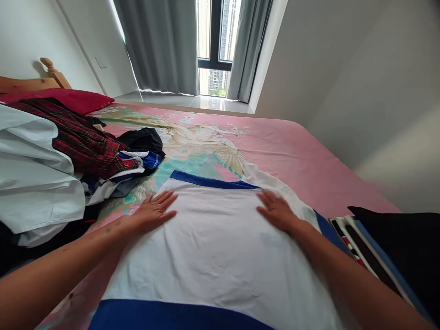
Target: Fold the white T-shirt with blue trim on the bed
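A white shirt [220,247] with blue bands at its far and near edges lies spread on the bed in front of me. Its cloth shows light wrinkles. My left hand [156,208] rests on the shirt's left edge, palm down with fingers stretched out. On the opposite side my right hand [275,208] is over the upper right part, fingers extended and slightly blurred. A white sleeve with a blue cuff [321,224] reaches out to the right, partly behind my right forearm. Neither hand grips anything.
Left of the shirt is a heap of clothes with a red plaid garment [85,142] and a white garment [37,169]. Folded clothes [371,256] are stacked at right. A red pillow [79,98] lies by the wooden headboard [30,85]. The pink bedsheet [285,142] has a bird print.
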Demonstrator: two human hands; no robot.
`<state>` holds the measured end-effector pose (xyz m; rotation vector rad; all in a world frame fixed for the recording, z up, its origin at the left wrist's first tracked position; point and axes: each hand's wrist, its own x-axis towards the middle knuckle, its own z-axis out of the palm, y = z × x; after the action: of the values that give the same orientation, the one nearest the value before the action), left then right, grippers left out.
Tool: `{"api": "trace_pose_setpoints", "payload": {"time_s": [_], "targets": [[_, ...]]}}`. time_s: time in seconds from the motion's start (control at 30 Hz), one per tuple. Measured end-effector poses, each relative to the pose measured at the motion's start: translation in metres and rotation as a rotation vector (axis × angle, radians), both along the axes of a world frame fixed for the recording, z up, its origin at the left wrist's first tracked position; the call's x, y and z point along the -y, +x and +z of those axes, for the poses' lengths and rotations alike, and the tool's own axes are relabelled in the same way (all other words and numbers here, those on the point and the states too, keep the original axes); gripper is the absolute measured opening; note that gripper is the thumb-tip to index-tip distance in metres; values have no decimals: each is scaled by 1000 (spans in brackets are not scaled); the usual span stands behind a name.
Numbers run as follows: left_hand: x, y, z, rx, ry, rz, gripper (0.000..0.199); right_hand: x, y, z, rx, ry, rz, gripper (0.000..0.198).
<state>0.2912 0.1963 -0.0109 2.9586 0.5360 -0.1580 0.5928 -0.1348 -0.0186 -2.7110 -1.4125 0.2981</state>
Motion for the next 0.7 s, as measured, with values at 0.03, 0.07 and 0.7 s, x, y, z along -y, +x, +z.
{"api": "trace_pose_setpoints", "payload": {"time_s": [0.03,0.07,0.7], "targets": [[-6,-7,-2,-33,8,40,64,8,12,2,21,-45,-134,61],[-8,-11,-2,-52,22,82,64,12,20,6,28,-86,-254,62],[89,-131,2,138,86,-206,62,73,-106,7,98,130,-20,57]]}}
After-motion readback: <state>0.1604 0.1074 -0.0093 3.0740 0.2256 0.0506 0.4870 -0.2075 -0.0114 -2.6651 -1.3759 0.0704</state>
